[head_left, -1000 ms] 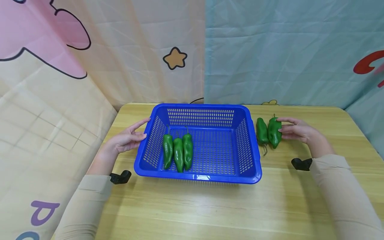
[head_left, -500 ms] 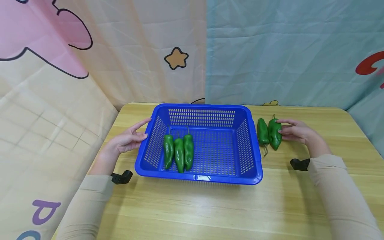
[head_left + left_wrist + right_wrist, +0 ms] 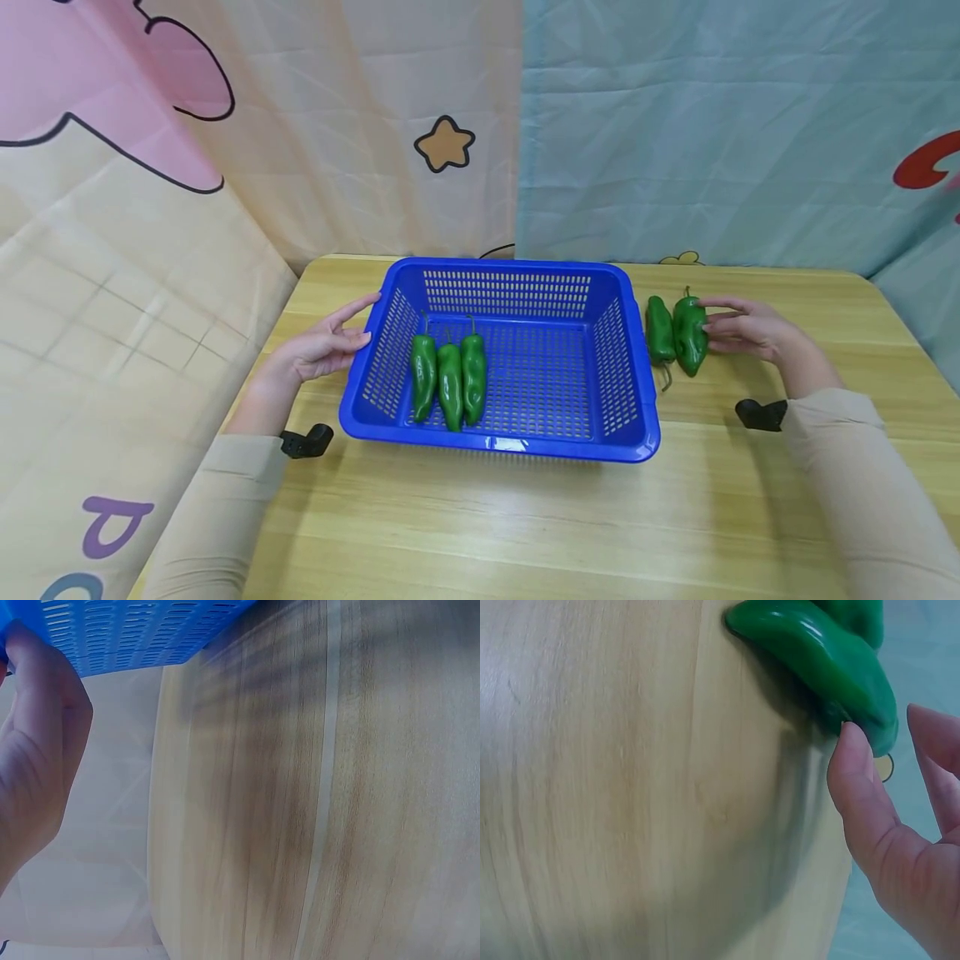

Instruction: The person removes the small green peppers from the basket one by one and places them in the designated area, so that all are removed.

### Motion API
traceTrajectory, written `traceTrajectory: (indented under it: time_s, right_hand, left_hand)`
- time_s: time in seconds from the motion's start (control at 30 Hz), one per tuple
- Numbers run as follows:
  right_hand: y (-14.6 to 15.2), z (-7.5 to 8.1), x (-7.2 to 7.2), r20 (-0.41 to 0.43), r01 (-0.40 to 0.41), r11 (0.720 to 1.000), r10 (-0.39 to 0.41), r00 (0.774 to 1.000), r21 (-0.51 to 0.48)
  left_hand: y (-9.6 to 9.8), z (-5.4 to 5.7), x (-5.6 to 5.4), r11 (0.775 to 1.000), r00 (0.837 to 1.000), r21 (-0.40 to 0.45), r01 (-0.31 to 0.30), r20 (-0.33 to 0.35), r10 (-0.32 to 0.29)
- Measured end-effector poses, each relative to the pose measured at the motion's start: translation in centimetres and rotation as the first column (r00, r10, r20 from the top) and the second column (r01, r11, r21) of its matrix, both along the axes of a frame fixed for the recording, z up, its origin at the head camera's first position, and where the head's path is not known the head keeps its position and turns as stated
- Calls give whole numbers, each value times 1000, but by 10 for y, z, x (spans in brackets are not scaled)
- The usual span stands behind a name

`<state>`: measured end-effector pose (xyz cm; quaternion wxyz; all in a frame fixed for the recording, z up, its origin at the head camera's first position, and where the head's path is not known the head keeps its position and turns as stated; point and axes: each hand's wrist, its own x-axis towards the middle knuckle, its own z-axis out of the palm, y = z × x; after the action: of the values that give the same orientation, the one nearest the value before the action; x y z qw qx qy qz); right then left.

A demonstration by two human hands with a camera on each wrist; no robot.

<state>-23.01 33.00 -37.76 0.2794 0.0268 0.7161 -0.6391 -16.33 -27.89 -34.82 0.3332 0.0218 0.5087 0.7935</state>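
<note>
A blue perforated plastic basket (image 3: 502,447) stands mid-table. On its left side lie three long green peppers (image 3: 450,387), side by side with stems pointing away. My left hand (image 3: 318,350) has its fingers spread against the basket's left rim, index finger and thumb at the edge; the left wrist view catches part of that hand (image 3: 37,742) beside the basket wall. To the right of the basket, two more green peppers lie on the table: a slimmer one (image 3: 660,329) and a broader, wrinkled one (image 3: 690,337). My right hand (image 3: 750,332) touches the broader pepper (image 3: 829,664) with parted, lightly bent fingers.
The wooden table (image 3: 480,525) is bordered by printed curtains (image 3: 675,133) at the back and sides. A black wrist-worn piece (image 3: 307,441) projects from the left sleeve, another (image 3: 761,415) from the right. Bare tabletop shows in front of the basket.
The head view has shifted slightly. My right wrist has eased a little to the right while the fingers stay at the broader pepper. My left hand and the basket hold their places.
</note>
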Motion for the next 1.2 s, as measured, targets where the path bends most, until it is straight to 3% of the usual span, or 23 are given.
traceTrajectory:
  time_s: [0.27,0.47,0.8,1.2]
  right_hand:
    - [2,10,4,-6,-12,1000,12,1000,-3]
    - [2,19,9,13,-7,994,9,1000,-107]
    - [-22,40,19,-33,-51,987,47,998,-155]
    - [-68,81,27,-146,-171,985,171,974,12]
  left_hand:
    - [0,0,-1,1000,1000,7,0,2,0]
    - [1,0,-2,1000,1000,13,-3,9,3]
    - [1,2,-1,1000,1000,1,-17,23,17]
    - [1,2,0,1000,1000,-9,-9,8,10]
